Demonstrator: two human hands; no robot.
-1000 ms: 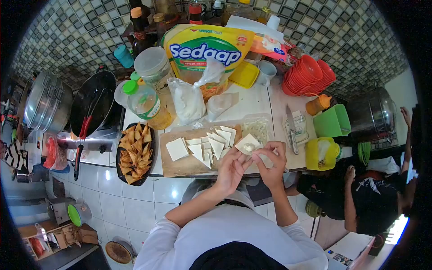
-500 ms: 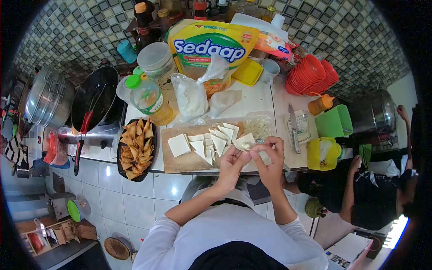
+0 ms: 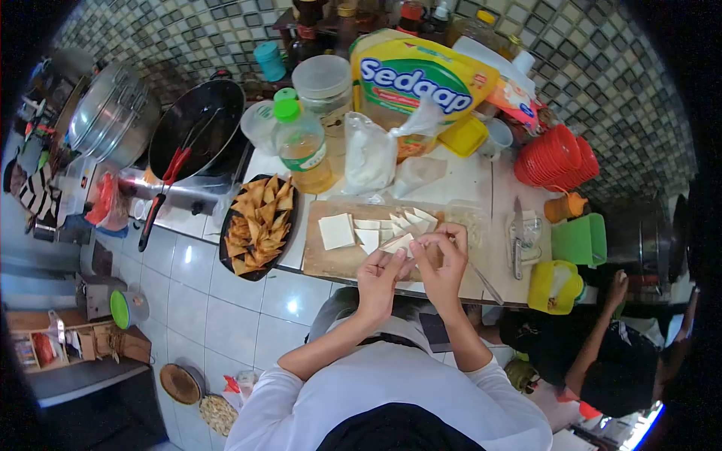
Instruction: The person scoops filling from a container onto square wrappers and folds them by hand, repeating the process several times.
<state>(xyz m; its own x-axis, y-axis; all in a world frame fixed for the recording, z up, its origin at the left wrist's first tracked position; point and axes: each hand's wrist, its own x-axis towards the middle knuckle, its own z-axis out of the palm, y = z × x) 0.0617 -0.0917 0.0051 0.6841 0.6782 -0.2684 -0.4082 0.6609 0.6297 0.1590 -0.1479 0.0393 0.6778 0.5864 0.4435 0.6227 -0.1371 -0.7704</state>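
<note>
Over the front edge of a wooden cutting board (image 3: 322, 263), a pale wonton wrapper (image 3: 398, 244) is pinched between my two hands, folded into a triangle. My left hand (image 3: 380, 282) grips its near left side with thumb and fingers. At its right corner, the thumb and fingertips of my right hand (image 3: 442, 269) press together. A stack of square wrappers (image 3: 336, 231) lies on the board's left. Folded white triangles (image 3: 410, 220) lie behind my hands. The clear tub (image 3: 475, 218) beside the board is partly hidden by my right hand. A spoon handle (image 3: 487, 286) sticks out beyond that hand.
Left of the board is a black plate (image 3: 226, 259) of fried triangles. Behind stand an oil bottle (image 3: 304, 154), a bag of white powder (image 3: 368, 154) and a Sedaap pouch (image 3: 421, 75). A knife (image 3: 517, 240) lies at right, near red bowls (image 3: 553, 158). Another person (image 3: 602, 338) is at far right.
The view has turned, so the counter things sit further right. The wrapper, open with filling showing before, now looks folded over. Both hands stay pinched on it.
</note>
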